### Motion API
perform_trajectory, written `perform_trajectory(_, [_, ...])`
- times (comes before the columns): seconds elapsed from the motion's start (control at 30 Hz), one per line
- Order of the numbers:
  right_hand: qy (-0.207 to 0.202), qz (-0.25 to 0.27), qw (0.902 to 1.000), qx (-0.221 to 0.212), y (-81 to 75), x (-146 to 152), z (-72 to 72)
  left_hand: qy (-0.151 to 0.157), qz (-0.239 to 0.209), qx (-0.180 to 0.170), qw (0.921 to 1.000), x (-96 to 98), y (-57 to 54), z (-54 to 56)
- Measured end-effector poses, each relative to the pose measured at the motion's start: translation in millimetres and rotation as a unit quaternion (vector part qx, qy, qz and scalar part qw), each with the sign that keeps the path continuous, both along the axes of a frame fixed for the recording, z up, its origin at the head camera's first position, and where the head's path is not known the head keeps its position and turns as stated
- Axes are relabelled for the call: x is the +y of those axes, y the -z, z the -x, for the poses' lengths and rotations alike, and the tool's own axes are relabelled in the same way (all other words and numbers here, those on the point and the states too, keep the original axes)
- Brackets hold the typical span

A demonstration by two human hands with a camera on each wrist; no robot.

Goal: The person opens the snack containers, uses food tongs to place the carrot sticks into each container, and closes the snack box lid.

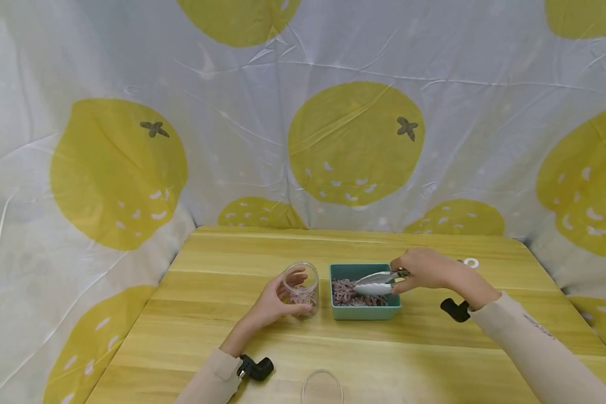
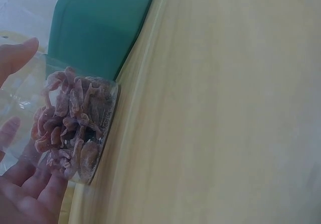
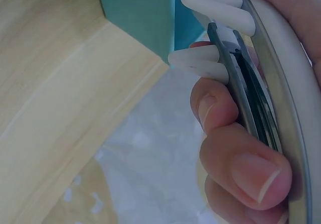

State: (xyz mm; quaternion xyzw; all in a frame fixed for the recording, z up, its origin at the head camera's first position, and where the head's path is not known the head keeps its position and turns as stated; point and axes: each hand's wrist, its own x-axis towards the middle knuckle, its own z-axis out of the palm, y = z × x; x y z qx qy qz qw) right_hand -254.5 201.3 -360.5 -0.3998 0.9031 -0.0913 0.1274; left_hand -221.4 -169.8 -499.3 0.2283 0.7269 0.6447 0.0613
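My left hand curls round a clear jar standing on the table. Reddish-brown dried strips fill the jar's lower part in the left wrist view. In my right hand are metal tongs with white tips, gripped between fingers and thumb. Those tips reach down into a teal rectangular box, at the pile of similar dried pieces. The box stands just right of the jar. Close up in the right wrist view, fingers wrap the tongs' arms; whether the tips pinch a piece is hidden.
A clear round lid or ring lies at the table's near edge. The white ring end shows beyond my right wrist. Behind the wooden table hangs a lemon-print cloth.
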Motion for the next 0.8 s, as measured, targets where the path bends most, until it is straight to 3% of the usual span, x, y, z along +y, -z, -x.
perform_trajectory(0.27, [-0.002, 0.01, 0.9998, 0.015, -3.1, 8, 2.2, 0.005, -0.004, -0.002, 1.0, 1.0, 1.0, 2.2])
perform_trajectory(0.8, [0.011, 0.041, 0.9991, 0.001, -16.1, 15, -1.6, 0.0, -0.002, -0.001, 1.0, -0.6, 0.1, -0.3])
